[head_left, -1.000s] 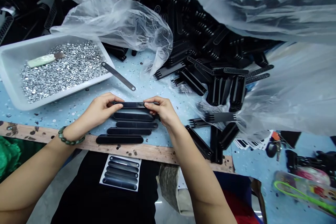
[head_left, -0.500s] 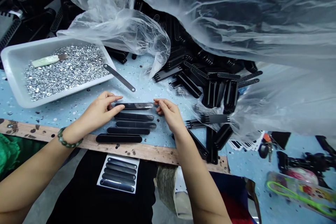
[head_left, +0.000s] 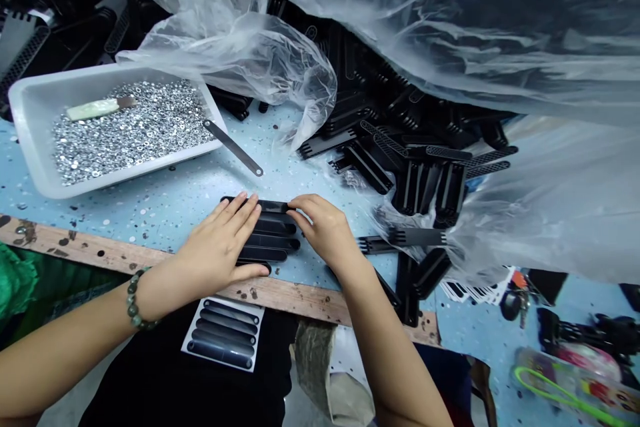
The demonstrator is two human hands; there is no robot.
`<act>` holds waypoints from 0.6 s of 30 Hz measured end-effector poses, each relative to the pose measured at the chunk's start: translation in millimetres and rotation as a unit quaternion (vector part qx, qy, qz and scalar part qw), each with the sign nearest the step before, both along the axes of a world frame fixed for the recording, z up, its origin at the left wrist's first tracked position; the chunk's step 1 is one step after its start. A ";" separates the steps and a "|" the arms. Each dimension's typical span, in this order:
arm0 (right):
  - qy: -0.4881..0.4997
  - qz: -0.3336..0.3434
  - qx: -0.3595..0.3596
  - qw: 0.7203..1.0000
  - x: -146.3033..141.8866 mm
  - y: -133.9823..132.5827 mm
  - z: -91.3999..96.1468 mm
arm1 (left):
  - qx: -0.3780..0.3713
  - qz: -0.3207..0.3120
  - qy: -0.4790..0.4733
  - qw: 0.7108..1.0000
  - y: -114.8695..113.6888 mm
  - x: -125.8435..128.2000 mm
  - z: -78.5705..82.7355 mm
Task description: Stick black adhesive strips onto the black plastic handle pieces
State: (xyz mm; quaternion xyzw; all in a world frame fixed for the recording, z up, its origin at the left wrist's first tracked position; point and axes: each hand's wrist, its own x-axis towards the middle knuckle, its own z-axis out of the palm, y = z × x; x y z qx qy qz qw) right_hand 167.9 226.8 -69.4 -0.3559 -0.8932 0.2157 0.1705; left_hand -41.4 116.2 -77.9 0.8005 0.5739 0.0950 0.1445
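Observation:
Several narrow black strips with rounded ends lie side by side in a stack-like row near the table's front edge. My left hand rests flat across their left parts, its fingers stretched out and its thumb by the nearest strip. At the far end of the row, my right hand pinches the right tip of the farthest black strip between thumb and forefinger. A white sheet with dark strip-shaped stickers lies on my lap.
Left stands a white tub of small metal nuts with a brush in it. A flat metal strip leans on its rim. Black plastic parts pile at the right, under clear plastic sheeting. A wooden edge strip borders the table.
My left hand has moved right and spread flat over the black strips. My right hand has closed on the farthest strip's right end. The view has shifted slightly.

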 end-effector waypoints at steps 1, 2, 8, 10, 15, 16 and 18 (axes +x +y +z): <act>0.002 0.001 0.007 1.000 0.5 -1.9 -0.9 | 0.006 -0.001 0.007 1.000 -0.5 -1.0 0.1; 0.004 -0.001 0.017 1.000 0.9 -4.0 -2.2 | 0.011 -0.001 0.015 1.000 -1.0 -1.8 0.6; 0.005 -0.035 0.066 0.997 -2.6 -13.2 -6.3 | 0.059 -0.014 0.051 0.997 -2.7 -1.5 1.4; -0.008 -0.047 0.063 0.997 -5.6 -12.5 -1.8 | 0.072 -0.013 0.054 0.996 -2.9 -1.1 0.3; -0.104 -0.001 -0.018 0.994 -13.6 3.1 18.1 | 0.068 -0.010 0.053 0.996 -3.0 -1.3 -1.0; -0.123 0.005 -0.047 0.991 -15.0 8.0 21.7 | 0.062 -0.010 0.051 0.997 -2.9 -1.3 -1.0; -0.155 0.009 -0.118 0.981 -17.5 17.4 27.7 | 0.047 -0.009 0.045 0.998 -2.7 -1.1 -1.2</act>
